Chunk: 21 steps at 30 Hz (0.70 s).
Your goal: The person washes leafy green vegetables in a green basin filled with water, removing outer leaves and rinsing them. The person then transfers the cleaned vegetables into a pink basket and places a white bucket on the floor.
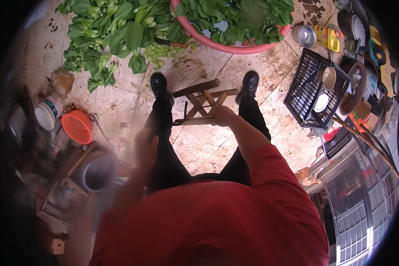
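A small folding wooden stool [202,103] with crossed legs is between my black shoes, and my right hand [223,116] grips its near rail. My left hand [146,146] is over my left leg, away from the stool; blur hides whether its fingers are apart. Beyond my feet, leafy green vegetables [119,33] lie heaped on the tiled floor. A knife with a wooden handle [179,44] rests at their edge, beside small pale green trimmings [159,55]. More leafy greens [232,20] fill a pink round basin [231,49], where a little water shows.
On the left are a white bucket [45,116], an orange basin [76,127] and a metal pot [99,171]. To the right stand a black plastic crate [294,83] holding bowls, a metal pot [306,36], a yellow container [327,38] and long wooden sticks [369,141].
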{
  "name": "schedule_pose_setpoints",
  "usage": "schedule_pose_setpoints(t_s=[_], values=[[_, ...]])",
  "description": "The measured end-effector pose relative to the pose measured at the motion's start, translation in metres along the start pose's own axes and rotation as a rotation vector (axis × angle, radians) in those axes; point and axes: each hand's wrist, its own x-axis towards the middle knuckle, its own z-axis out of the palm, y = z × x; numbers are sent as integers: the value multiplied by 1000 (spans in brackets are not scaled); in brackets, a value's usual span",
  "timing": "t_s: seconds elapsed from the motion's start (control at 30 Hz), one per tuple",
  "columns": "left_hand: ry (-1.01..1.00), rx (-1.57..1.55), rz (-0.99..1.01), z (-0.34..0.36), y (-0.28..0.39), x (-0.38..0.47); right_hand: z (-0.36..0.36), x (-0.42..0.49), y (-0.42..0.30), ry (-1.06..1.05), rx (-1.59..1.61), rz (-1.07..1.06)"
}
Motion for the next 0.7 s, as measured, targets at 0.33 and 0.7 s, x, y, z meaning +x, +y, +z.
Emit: schedule_pose_setpoints(t_s=[0.33, 0.7], values=[[-12, 206, 91, 7, 48, 32, 22, 58, 166, -387, 536, 89], [22, 338, 146, 4, 64, 52, 12, 121, 179, -140, 430, -91]])
